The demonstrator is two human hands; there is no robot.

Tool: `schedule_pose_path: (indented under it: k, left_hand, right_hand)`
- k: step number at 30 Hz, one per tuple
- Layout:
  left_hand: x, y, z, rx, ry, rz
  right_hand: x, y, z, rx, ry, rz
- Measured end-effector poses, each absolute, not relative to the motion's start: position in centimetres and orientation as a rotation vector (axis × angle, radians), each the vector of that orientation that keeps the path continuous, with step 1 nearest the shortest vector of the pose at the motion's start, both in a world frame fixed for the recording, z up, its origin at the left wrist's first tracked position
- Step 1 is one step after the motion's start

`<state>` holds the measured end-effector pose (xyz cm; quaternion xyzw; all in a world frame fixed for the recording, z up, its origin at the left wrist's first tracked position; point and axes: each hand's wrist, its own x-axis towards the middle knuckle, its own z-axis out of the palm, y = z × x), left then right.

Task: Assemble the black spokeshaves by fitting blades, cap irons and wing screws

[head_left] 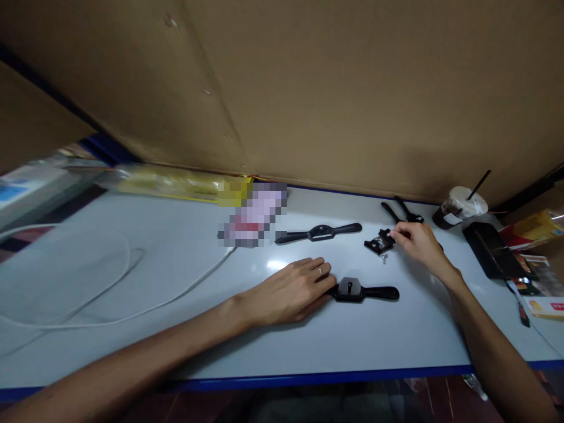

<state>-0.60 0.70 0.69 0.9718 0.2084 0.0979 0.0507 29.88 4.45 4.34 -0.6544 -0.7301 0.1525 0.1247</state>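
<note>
My left hand (293, 289) lies low on the white table (185, 341), its fingers over the left handle of a black spokeshave (365, 291) that lies flat in front of me. My right hand (418, 242) reaches further back and pinches a small black metal part (378, 243) with a shiny plate. A tiny screw (385, 257) lies just under that part. A second black spokeshave (319, 233) rests beyond my left hand, untouched. Behind my right hand lies another black two-handled tool (403, 211).
A white cable (132, 294) loops across the table's left half. An iced drink cup with a straw (460, 207) stands at the back right, beside a black flat object (491, 249) and coloured packets (537, 276). Cardboard (308, 88) walls the back. A yellow plastic-wrapped bundle (167, 182) lies along it.
</note>
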Motion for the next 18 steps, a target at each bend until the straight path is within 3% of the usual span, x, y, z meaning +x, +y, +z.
schedule_pose_path:
  k: [7, 18]
  left_hand:
    - [-0.6, 0.7, 0.6, 2.966, 0.64, 0.302]
    - [-0.6, 0.7, 0.5, 2.968, 0.637, 0.319]
  right_hand:
    - [25.8, 0.7, 5.4, -1.428, -2.261, 0.97]
    - [23.8, -0.4, 4.8, -1.332, -2.372, 1.057]
